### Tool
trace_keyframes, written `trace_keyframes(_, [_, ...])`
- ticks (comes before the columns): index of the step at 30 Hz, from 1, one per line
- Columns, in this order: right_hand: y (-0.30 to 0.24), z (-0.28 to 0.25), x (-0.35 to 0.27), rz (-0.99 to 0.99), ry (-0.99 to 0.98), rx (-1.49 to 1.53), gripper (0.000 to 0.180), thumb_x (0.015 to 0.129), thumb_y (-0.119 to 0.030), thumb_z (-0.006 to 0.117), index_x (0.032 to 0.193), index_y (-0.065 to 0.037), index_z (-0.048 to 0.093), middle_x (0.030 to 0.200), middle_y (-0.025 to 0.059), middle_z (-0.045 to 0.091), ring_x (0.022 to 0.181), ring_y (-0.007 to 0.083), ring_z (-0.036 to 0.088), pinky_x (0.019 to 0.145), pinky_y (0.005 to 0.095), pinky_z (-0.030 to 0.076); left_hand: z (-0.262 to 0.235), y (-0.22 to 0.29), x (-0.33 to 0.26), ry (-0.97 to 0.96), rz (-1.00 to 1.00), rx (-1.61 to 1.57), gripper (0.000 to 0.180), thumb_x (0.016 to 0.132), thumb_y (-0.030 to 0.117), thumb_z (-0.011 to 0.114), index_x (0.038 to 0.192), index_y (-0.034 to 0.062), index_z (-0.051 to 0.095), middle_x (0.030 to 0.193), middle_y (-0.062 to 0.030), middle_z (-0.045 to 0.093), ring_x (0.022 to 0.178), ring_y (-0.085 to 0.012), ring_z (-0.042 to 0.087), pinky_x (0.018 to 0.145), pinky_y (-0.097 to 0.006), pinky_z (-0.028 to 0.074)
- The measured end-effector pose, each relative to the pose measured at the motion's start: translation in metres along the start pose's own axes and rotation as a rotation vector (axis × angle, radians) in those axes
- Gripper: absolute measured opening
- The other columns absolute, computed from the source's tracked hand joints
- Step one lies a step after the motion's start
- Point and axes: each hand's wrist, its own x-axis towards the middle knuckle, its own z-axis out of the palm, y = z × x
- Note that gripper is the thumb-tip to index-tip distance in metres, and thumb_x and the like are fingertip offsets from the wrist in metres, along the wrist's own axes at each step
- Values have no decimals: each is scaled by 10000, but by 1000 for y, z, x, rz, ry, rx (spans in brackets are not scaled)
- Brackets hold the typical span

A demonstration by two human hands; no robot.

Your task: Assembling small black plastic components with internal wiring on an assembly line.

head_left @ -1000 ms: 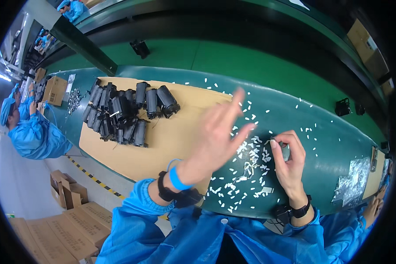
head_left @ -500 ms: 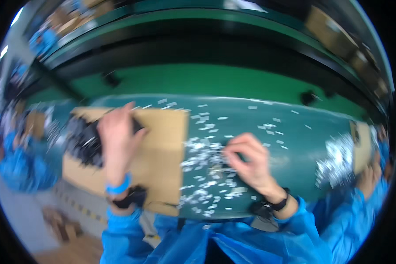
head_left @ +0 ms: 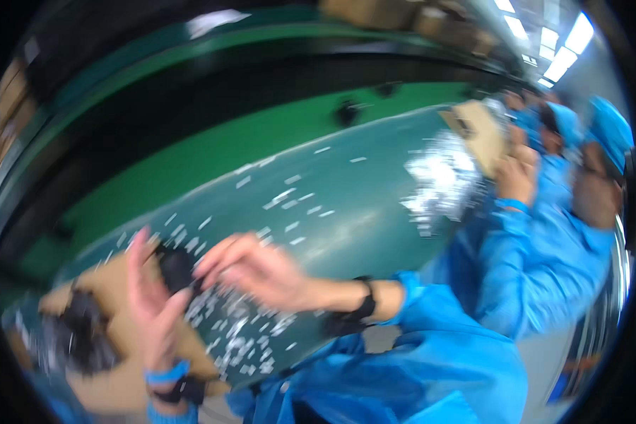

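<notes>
My left hand [head_left: 152, 300] holds a flat black piece [head_left: 175, 268] between its thumb and raised fingers, over the edge of a cardboard sheet [head_left: 131, 339]. Close against that piece's right side is my right hand [head_left: 258, 274], its fingers drawn together in a pinch. Blur hides whatever those fingertips hold. Under and around both hands, many small whitish strips [head_left: 244, 339] lie scattered on the green table [head_left: 353, 205]. A heap of black pieces [head_left: 85, 336] rests on the cardboard, left of my left hand.
On the right, a shiny pile of silvery strips [head_left: 442, 173] lies beside another cardboard piece [head_left: 477, 134]. A co-worker's hand [head_left: 517, 173] is next to it, with people in blue [head_left: 544, 247] along the table. A green strip [head_left: 261, 131] runs beyond the table's far edge.
My view has swung to the right. My left hand has brought a black piece off the cardboard toward the strips, and my right hand has come up to it.
</notes>
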Motion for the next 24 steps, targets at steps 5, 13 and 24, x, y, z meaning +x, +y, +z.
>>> trace_keyframes(5, [-14,-14,3,-131,-16,-310,80,1030,-25,451,1104,-35,422,1220,270,620,1093,268,626,933,383,511,3,-14,11,-131,108,-11,911,670,-190,730,1484,16,376,1385,-79,288,1343,-269,449,1083,-384,458])
trace_keyframes(13, [-14,0,4,38,-49,-311,55,1036,-37,458,1059,-19,412,1238,280,629,943,223,651,929,383,519,-6,-20,4,-138,160,17,797,747,-179,677,1446,100,415,1448,-120,312,1256,-253,526,950,-353,549])
trace_keyframes(24, [0,1,8,58,6,-335,46,1039,-31,433,1077,-15,413,1219,274,636,1089,240,624,962,382,486,-15,-21,-4,-62,-109,-573,533,931,106,686,1376,88,395,1448,-140,341,1290,-237,480,1010,-387,467])
